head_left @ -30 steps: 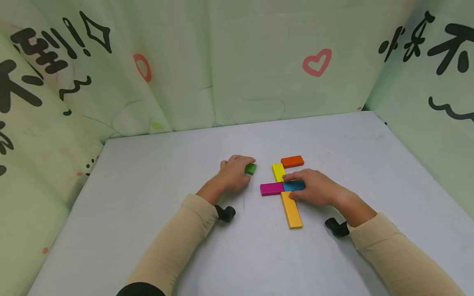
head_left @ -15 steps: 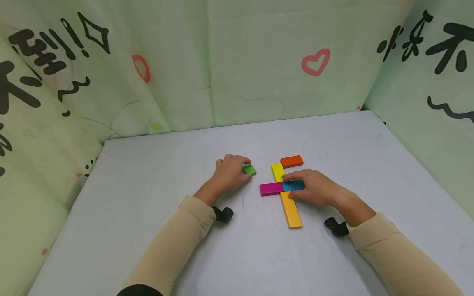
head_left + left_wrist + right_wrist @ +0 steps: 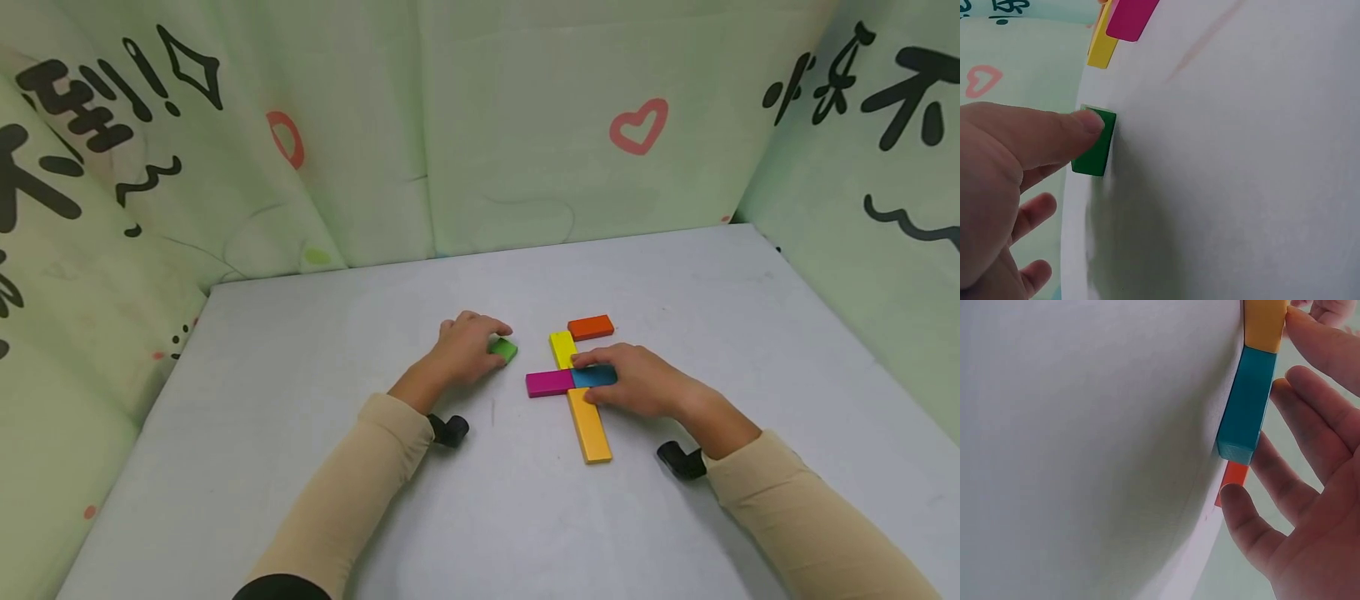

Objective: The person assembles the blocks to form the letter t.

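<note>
My left hand (image 3: 467, 350) pinches a small green block (image 3: 504, 350), left of the other blocks. In the left wrist view the thumb lies across the same green block (image 3: 1094, 147), and two other fingers stand away from it. My right hand (image 3: 637, 379) rests over a blue block (image 3: 595, 377), thumb at an amber block (image 3: 590, 425) and a fingertip at a yellow block (image 3: 562, 348). Its fingers are loosely extended in the right wrist view, beside the blue block (image 3: 1247, 403). A magenta block (image 3: 549, 383) meets the blue one end to end.
An orange-red block (image 3: 591, 327) lies at the yellow block's far end. The blocks lie on a white table (image 3: 315, 467). Behind it hangs a pale green curtain (image 3: 510, 150) with printed hearts and characters.
The left hand has shifted slightly left with the green block, which has turned a little between its fingers. The right hand and the other blocks look unchanged.
</note>
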`<state>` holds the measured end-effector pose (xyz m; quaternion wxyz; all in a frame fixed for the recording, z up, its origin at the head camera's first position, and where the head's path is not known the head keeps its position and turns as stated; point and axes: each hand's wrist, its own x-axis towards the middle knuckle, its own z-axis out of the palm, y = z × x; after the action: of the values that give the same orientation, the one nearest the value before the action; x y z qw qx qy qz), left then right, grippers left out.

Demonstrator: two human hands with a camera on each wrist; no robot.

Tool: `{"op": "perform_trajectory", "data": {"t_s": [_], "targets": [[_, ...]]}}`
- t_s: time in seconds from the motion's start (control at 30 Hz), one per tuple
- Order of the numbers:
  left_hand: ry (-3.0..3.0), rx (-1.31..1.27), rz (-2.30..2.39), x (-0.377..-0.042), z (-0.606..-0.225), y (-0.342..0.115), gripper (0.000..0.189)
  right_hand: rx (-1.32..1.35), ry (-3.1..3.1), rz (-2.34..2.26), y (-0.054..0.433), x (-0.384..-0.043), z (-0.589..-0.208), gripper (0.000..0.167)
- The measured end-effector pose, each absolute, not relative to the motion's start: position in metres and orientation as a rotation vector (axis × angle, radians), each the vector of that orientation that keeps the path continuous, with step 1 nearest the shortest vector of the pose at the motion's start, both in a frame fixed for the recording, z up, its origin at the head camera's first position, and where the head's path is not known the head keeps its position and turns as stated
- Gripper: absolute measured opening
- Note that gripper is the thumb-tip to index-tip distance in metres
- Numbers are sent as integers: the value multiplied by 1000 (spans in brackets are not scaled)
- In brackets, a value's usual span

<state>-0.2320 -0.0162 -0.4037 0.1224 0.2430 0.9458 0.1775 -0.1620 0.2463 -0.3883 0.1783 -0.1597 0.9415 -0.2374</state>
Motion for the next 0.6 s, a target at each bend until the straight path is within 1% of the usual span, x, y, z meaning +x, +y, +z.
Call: {"op": "perform_trajectory", "data": {"t_s": [0.33, 0.6], "targets": [[2772, 767, 442, -232, -401, -23, 33, -455, 2663, -660, 247, -162, -389, 48], [2726, 836, 573, -228, -395, -25, 31, -446, 2659, -661, 246, -163, -389, 48]]}}
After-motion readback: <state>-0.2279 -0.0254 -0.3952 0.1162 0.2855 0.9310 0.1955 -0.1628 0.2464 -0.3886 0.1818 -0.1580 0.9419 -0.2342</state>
